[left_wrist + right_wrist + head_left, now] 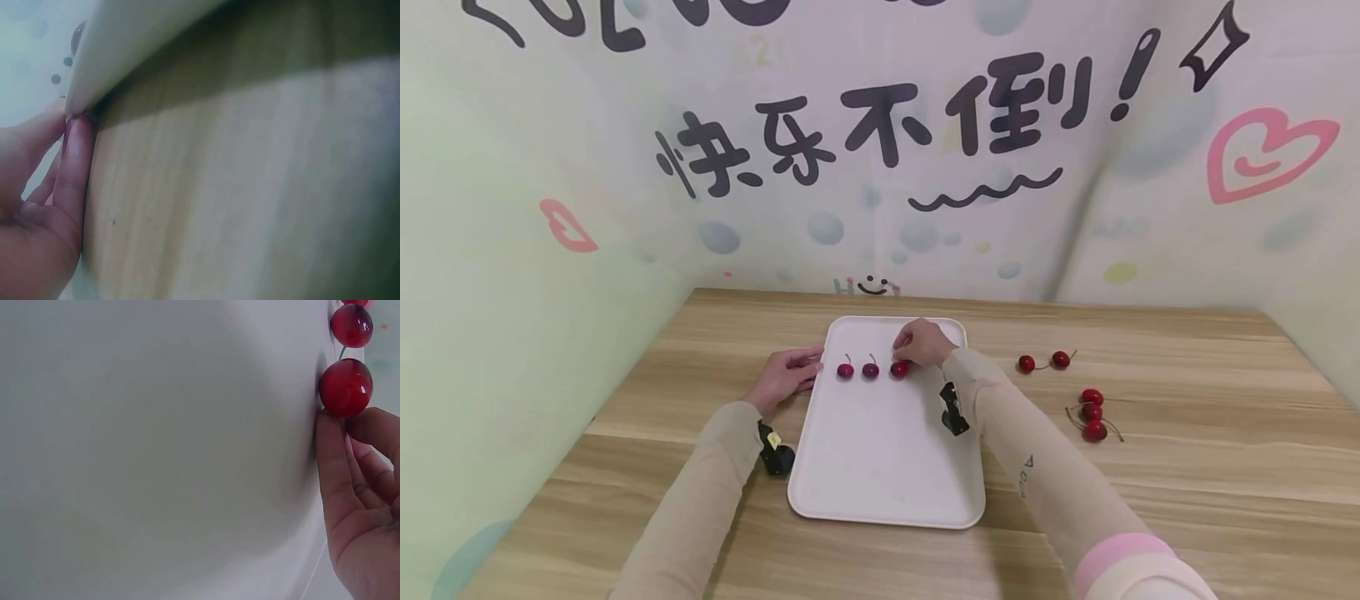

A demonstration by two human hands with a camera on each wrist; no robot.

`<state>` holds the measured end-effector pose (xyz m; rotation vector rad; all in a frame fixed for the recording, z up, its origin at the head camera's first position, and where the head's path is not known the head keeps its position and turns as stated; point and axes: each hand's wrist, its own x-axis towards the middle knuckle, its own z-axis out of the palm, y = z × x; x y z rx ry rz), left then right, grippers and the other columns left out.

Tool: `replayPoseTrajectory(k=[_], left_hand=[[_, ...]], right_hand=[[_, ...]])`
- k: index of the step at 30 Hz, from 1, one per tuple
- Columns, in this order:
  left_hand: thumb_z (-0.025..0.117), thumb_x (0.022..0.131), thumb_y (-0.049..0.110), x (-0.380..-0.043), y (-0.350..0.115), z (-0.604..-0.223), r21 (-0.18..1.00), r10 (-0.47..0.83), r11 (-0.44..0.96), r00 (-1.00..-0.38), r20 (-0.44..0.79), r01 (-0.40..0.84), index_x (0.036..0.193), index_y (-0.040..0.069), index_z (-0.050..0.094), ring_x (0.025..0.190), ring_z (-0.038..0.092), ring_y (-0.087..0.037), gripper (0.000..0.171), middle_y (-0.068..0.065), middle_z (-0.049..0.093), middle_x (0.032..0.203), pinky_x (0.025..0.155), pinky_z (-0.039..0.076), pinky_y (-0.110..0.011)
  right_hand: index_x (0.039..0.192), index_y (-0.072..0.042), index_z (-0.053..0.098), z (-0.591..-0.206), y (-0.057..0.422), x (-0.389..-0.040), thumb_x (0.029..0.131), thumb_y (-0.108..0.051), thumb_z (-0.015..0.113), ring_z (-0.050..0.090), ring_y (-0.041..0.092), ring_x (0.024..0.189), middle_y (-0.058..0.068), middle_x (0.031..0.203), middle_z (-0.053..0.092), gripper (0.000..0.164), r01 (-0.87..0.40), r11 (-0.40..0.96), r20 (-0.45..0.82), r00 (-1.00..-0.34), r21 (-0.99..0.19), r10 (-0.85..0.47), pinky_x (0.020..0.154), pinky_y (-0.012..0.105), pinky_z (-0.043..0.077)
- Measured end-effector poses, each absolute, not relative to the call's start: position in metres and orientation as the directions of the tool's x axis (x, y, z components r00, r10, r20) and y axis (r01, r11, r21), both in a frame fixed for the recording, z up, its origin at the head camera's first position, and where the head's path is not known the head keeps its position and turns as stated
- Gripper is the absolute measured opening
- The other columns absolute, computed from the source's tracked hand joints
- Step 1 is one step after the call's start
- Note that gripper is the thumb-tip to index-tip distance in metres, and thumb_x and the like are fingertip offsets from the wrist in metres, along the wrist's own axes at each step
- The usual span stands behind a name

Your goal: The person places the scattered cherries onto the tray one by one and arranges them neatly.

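Observation:
A white tray (pixel 887 450) lies on the table, with a row of three dark red cherries near its far end. The left cherry (pixel 846 370) and the middle cherry (pixel 870 370) have their stems pointing away. My right hand (pixel 925 343) reaches over the tray and pinches the right-hand cherry (pixel 898 369) at one side. In the right wrist view, thumb and fingertip meet at that cherry (pixel 346 388), close against the tray; its stem is hidden. My left hand (pixel 783 377) holds the tray's left edge, with thumb and finger (pixel 74 162) at the rim.
Right of the tray, two cherries (pixel 1026 364) lie toward the back of the wooden table (pixel 1210 467). Nearer lies a cluster of three cherries (pixel 1092 412) with crossed stems. A printed cloth (pixel 760 242) hangs behind the table.

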<state>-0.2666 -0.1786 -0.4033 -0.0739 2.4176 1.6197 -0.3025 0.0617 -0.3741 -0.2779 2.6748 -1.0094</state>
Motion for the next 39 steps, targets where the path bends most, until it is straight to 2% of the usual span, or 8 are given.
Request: replayPoseTrajectory(k=[16, 39], left_hand=[[0.057, 0.089, 0.014, -0.2672, -0.1803, -0.4044, 0.904, 0.090, 0.395, -0.972, -0.218, -0.166, 0.128, 0.009, 0.051, 0.096, 0.058, -0.018, 0.039, -0.015, 0.055, 0.112, 0.080, 0.050, -0.027], [0.056, 0.090, 0.013, -0.2664, -0.1790, -0.4042, 0.908, 0.088, 0.388, -0.974, -0.207, -0.158, 0.127, 0.008, 0.052, 0.096, 0.057, -0.019, 0.038, -0.015, 0.056, 0.113, 0.081, 0.050, -0.027]], right_hand=[[0.092, 0.002, 0.065, -0.3795, 0.0637, -0.3054, 0.080, -0.007, 0.065, 0.057, 0.014, 0.068, 0.010, 0.082, 0.063, 0.014, -0.049, 0.693, -0.209, -0.936, -0.720, -0.283, 0.059, 0.020, 0.048], [0.092, 0.003, 0.064, -0.3774, 0.0654, -0.3021, 0.080, -0.006, 0.065, 0.054, 0.012, 0.067, 0.009, 0.081, 0.060, 0.015, -0.021, 0.666, -0.223, -0.934, -0.746, -0.279, 0.057, 0.017, 0.047]])
